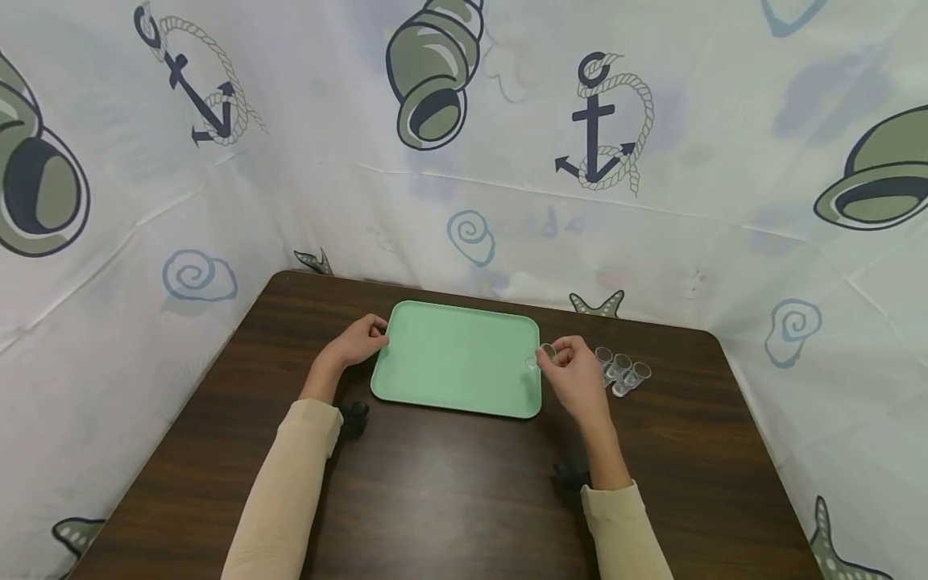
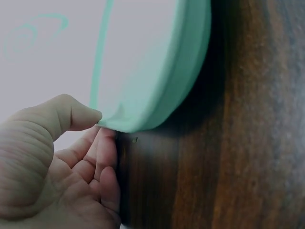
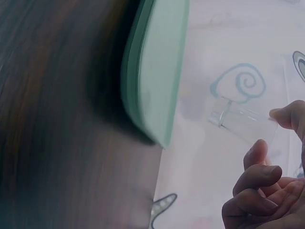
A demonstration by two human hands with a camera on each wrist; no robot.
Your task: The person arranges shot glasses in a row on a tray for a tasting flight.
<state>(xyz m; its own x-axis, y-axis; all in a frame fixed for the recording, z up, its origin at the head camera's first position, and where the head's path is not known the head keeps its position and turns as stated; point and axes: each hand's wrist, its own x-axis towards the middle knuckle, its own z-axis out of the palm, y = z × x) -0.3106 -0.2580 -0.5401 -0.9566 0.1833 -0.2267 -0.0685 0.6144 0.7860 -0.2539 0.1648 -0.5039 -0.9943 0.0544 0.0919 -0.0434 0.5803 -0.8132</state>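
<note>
A pale green rectangular tray [image 1: 460, 358] lies on the dark wooden table. My left hand [image 1: 358, 340] pinches its left rim; in the left wrist view the thumb is at the tray's edge [image 2: 131, 125] with curled fingers beneath. Near the tray's right edge, my right hand [image 1: 577, 377] holds a small clear cup between thumb and fingers. The right wrist view shows this see-through cup [image 3: 248, 123] tilted sideways, its narrower foot pointing away from the hand. Just right of that hand, three similar clear cups [image 1: 622, 369] stand close together, one partly hidden.
The brown table [image 1: 449, 491] meets a white cloth backdrop [image 1: 348, 217] printed with anchors, shells and starfish at its back and sides. A dark wrist device [image 1: 354, 420] sits at the left cuff, another [image 1: 571, 477] at the right.
</note>
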